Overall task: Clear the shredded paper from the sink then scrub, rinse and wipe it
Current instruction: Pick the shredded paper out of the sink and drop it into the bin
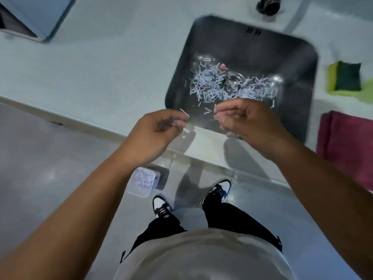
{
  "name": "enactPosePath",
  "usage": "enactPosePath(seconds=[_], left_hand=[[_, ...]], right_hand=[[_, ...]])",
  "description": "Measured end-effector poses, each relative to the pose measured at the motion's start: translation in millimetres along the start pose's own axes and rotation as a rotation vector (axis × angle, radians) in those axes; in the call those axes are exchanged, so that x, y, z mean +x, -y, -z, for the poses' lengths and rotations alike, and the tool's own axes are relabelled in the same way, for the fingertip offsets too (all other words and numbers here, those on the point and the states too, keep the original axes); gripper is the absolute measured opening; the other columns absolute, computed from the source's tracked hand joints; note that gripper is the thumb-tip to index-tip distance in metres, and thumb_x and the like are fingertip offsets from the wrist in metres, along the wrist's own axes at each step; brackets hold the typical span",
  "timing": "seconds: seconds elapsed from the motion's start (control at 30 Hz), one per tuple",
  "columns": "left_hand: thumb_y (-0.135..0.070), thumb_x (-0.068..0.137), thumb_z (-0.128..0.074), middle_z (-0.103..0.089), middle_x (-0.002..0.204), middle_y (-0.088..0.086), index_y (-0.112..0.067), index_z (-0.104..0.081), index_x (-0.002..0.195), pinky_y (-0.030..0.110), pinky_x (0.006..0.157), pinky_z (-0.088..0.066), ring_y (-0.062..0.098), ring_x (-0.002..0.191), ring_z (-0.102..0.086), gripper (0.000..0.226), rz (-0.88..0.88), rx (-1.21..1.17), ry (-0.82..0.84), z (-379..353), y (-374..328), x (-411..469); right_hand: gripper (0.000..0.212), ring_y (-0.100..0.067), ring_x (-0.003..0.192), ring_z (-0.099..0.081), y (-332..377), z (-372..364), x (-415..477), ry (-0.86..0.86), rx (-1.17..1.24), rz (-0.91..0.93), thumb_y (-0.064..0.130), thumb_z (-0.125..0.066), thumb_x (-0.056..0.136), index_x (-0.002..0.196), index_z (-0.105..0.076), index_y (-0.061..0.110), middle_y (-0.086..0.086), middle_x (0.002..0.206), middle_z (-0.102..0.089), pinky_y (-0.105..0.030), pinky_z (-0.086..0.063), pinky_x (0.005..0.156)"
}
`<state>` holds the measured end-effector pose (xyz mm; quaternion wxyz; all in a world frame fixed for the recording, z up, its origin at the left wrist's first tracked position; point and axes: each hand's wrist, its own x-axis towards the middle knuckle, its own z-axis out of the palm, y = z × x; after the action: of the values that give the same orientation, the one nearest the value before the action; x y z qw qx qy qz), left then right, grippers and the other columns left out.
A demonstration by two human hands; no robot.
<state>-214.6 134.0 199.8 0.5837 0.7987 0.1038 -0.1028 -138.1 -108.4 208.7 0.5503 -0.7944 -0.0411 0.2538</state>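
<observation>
Arms forward, left grip (159,129) and right grip (249,121) curled

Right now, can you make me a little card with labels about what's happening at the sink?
sink: dark, with shredded paper heaped around its drain
left hand: pinches one paper strip above the sink's near rim
right hand: fingers curled beside it; what it holds is too blurred to tell
tub: on the floor, holds shreds
sponge: green and yellow, on the counter right of the sink
cloth: dark red, nearer than the sponge
</observation>
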Motion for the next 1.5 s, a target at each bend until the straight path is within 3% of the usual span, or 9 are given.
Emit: enactPosePath(seconds=[0.4,0.63,0.77,0.9,1.13,1.2,1.27,1.4,1.5], left_hand=[[-0.007,0.097,-0.066,-0.077,0.097,-0.005,-0.010,-0.077,0.107,0.011,0.083,-0.052,0.004,0.090,-0.072,0.016,0.010,0.122,0.048,-115.6,-41.9,102.3],[-0.008,0.093,-0.070,-0.075,0.083,-0.017,-0.025,-0.079,0.089,0.022,0.084,-0.054,0.000,0.080,-0.069,0.020,0.106,0.287,0.182,-141.5,-9.6,158.3],[-0.017,0.091,-0.072,-0.071,0.072,-0.018,-0.028,-0.073,0.072,0.021,0.075,-0.050,-0.005,0.070,-0.065,0.023,0.146,0.435,0.296,-138.9,7.3,194.7],[-0.017,0.085,-0.075,-0.059,0.049,-0.010,-0.019,-0.064,0.055,0.024,0.062,-0.043,0.002,0.052,-0.055,0.032,0.213,0.525,0.309,-132.4,24.3,225.8],[0.003,0.085,-0.067,-0.065,0.063,-0.002,-0.015,-0.066,0.071,0.020,0.054,-0.047,0.020,0.062,-0.062,0.023,0.335,0.455,0.282,-131.9,55.5,252.4],[0.020,0.084,-0.059,-0.064,0.055,-0.005,-0.013,-0.067,0.058,0.019,0.048,-0.045,0.024,0.060,-0.057,0.043,0.316,0.332,0.277,-131.1,66.2,256.2],[0.023,0.080,-0.065,-0.063,0.054,-0.008,-0.016,-0.068,0.051,0.022,0.055,-0.046,0.016,0.058,-0.058,0.049,0.252,0.293,0.262,-130.0,82.7,261.3],[-0.019,0.077,-0.084,-0.072,0.081,-0.003,-0.018,-0.075,0.083,0.023,0.077,-0.054,0.018,0.083,-0.070,0.011,0.131,0.665,0.281,-132.9,93.3,269.4],[-0.034,0.079,-0.083,-0.066,0.124,0.008,-0.027,-0.068,0.124,0.034,0.103,-0.048,0.029,0.118,-0.061,0.048,0.068,0.833,0.393,-135.8,94.9,274.4]], right_hand=[[0.018,-0.016,0.087,-0.074,-70.7,113.5,51.1,-0.091,0.091,-0.184,0.015,-0.074,0.092,0.107,-0.075,0.025,0.003,0.095,-0.076,-0.034,-0.063,0.076],[0.016,-0.018,0.083,-0.071,-108.0,103.4,81.7,-0.082,0.205,-0.345,0.017,-0.070,0.094,0.108,-0.074,0.022,-0.004,0.104,-0.076,-0.044,-0.061,0.080],[0.021,-0.017,0.091,-0.069,-146.2,103.7,100.7,-0.163,0.033,-0.436,0.015,-0.071,0.094,0.114,-0.071,0.016,-0.001,0.112,-0.072,-0.037,-0.059,0.086],[0.024,-0.018,0.080,-0.069,-172.3,98.3,114.8,-0.224,-0.023,-0.506,0.011,-0.073,0.091,0.115,-0.071,0.009,-0.008,0.109,-0.073,-0.023,-0.053,0.068],[0.028,-0.027,0.103,-0.067,-192.3,83.0,137.4,-0.202,-0.392,-0.500,0.004,-0.071,0.085,0.112,-0.072,0.008,-0.011,0.115,-0.072,-0.034,-0.055,0.093],[0.039,-0.030,0.117,-0.063,-197.6,78.5,139.8,-0.211,-0.523,-0.476,0.009,-0.066,0.086,0.125,-0.069,0.016,-0.010,0.126,-0.068,-0.038,-0.050,0.105],[0.043,-0.035,0.125,-0.058,-216.3,71.3,147.6,-0.188,-0.606,-0.493,0.021,-0.062,0.087,0.130,-0.063,0.027,-0.011,0.134,-0.063,-0.046,-0.047,0.108],[0.060,-0.034,0.123,-0.052,-235.2,59.9,142.4,0.034,-0.796,-0.254,0.047,-0.065,0.077,0.133,-0.050,0.032,-0.011,0.137,-0.051,-0.046,-0.048,0.105],[0.060,-0.037,0.122,-0.049,-212.0,62.8,138.3,0.001,-0.951,-0.226,0.038,-0.058,0.074,0.131,-0.047,0.023,-0.013,0.131,-0.046,-0.042,-0.048,0.098]])
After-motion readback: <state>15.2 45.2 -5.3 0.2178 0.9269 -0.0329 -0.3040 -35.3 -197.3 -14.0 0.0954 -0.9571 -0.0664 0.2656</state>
